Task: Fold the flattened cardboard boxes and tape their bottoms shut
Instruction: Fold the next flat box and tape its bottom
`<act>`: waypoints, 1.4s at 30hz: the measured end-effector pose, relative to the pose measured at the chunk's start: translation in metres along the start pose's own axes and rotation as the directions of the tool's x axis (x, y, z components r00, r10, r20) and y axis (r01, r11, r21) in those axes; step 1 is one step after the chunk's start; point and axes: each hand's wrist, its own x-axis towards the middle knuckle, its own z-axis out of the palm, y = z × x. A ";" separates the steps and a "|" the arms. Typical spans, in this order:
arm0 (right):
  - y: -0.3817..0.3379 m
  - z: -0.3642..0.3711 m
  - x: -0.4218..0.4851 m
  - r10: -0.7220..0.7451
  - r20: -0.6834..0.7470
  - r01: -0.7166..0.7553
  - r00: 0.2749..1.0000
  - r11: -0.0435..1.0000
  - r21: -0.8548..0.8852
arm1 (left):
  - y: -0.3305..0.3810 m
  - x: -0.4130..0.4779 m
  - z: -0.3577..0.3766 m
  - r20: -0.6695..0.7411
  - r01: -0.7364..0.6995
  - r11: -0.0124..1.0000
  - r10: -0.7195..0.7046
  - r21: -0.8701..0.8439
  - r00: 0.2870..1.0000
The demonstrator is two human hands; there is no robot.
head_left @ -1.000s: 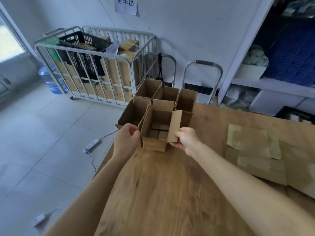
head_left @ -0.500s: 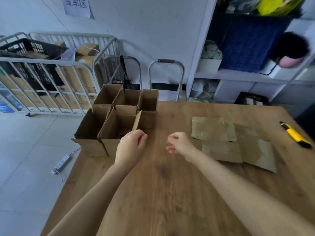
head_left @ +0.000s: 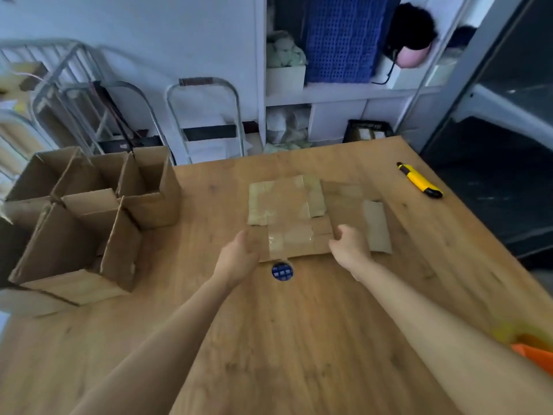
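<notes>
Flattened cardboard box (head_left: 296, 244), taped, gripped at its sides by left hand (head_left: 239, 256) and right hand (head_left: 350, 250)

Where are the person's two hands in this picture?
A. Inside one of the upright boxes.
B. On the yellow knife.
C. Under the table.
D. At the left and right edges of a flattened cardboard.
D: the left hand and the right hand lie at opposite side edges of the nearest flattened cardboard, away from the yellow knife.

Flattened boxes (head_left: 287, 205) lie stacked mid-table; folded boxes (head_left: 149, 211) stand left.
</notes>
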 end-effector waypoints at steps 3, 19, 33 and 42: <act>0.009 0.004 0.002 0.012 0.044 -0.016 0.999 0.996 0.086 | 0.014 0.000 0.021 0.078 0.041 0.999 -0.040 -0.013 0.996; 0.002 0.019 -0.005 0.024 0.130 -0.065 0.991 0.944 0.322 | 0.040 -0.092 0.044 -0.024 0.022 0.982 -0.018 0.187 1.000; 0.047 -0.111 -0.088 -0.789 0.109 0.790 0.605 0.578 -0.202 | 0.070 -0.177 0.053 -0.386 0.002 0.997 0.026 0.073 0.922; 0.103 -0.120 -0.135 -0.832 -0.028 0.830 0.554 0.555 -0.055 | 0.079 -0.219 0.063 -0.454 -0.022 0.949 -0.130 -0.314 0.882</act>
